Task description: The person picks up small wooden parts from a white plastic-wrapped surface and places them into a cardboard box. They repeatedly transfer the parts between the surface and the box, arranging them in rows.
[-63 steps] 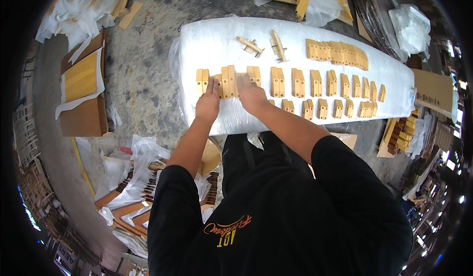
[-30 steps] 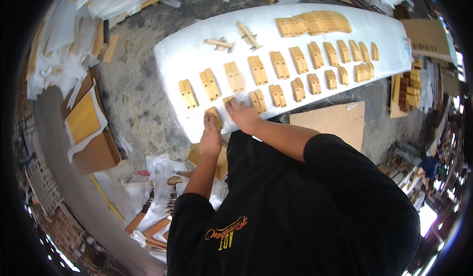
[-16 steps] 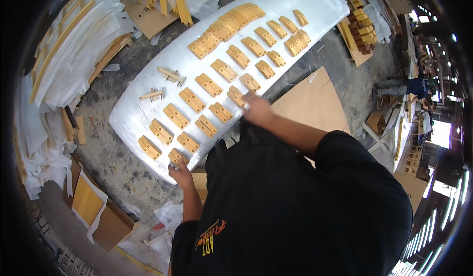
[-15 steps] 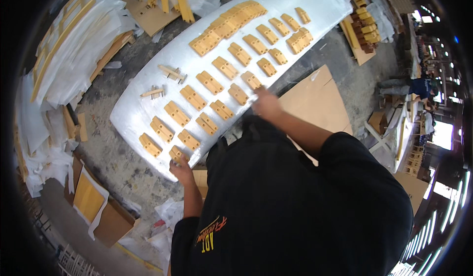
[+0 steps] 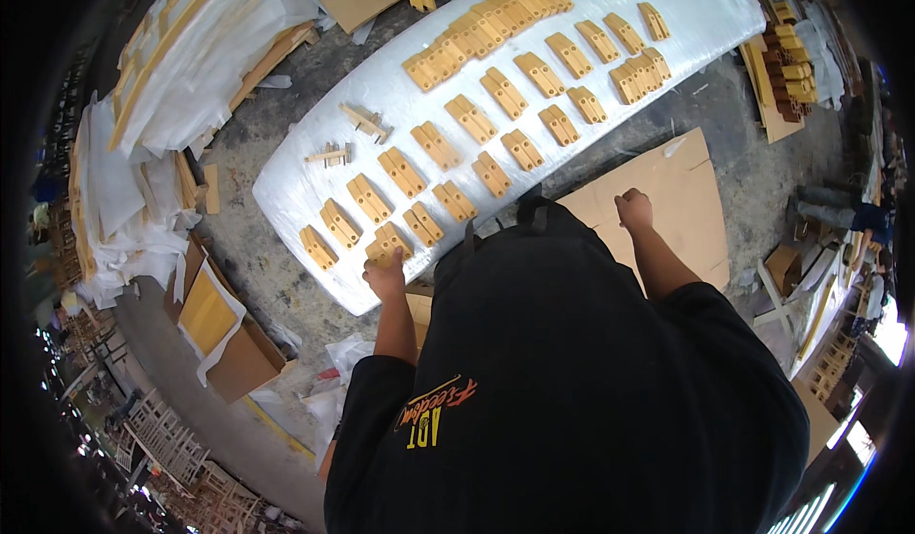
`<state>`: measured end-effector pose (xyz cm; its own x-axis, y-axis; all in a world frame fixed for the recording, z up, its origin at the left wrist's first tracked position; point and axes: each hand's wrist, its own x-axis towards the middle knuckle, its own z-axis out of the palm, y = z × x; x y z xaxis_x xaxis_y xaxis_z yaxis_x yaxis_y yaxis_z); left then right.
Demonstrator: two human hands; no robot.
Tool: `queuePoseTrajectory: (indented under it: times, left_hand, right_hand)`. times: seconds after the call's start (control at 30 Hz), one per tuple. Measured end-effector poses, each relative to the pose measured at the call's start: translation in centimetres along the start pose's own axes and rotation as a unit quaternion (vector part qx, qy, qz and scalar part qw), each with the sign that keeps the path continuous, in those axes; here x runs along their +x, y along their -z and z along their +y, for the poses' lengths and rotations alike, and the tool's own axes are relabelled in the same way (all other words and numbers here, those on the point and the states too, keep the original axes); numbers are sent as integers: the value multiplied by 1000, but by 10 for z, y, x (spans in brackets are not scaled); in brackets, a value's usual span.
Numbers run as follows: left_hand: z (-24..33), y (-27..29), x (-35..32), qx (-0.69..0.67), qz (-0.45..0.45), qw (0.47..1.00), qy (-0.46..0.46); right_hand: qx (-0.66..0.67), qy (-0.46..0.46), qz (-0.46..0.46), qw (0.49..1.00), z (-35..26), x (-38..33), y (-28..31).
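Observation:
My left hand is closed at the near left edge of a long table wrapped in clear film. Its fingers grip a small yellow-brown wooden block with dark round holes; another block may lie against it, though I cannot tell for sure. Over a flat cardboard sheet to the right, my right hand is held with its fingers curled in. Anything inside that hand is hidden. Similar wooden blocks lie in two slanting rows along the table, and a tight row of blocks stands behind them.
Two small wooden pieces with crossbars lie at the table's left. Wrapped wooden panels are stacked far left, with an opened carton nearer. Dark and yellow wooden parts sit beyond the right end. A person is at far right.
My right hand has drawn back from a block at the table's near edge to over the cardboard sheet. My left hand still grips a block. The whole view has shifted.

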<state>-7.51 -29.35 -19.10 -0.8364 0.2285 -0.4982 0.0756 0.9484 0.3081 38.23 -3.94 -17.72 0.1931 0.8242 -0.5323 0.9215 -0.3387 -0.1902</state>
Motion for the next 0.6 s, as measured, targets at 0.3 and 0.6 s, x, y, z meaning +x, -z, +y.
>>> queuePoseTrajectory:
  times: [0.3, 0.6]
  left_hand:
    - [18, -18, -11, -13, -10, 1000, -15]
    - [35, -36, -20, -28, -7, 999, -37]
  right_hand:
    - [114, -69, -31, 991, -9, 12, 11]
    - [178, -105, -52, 977, 0, 11, -9]
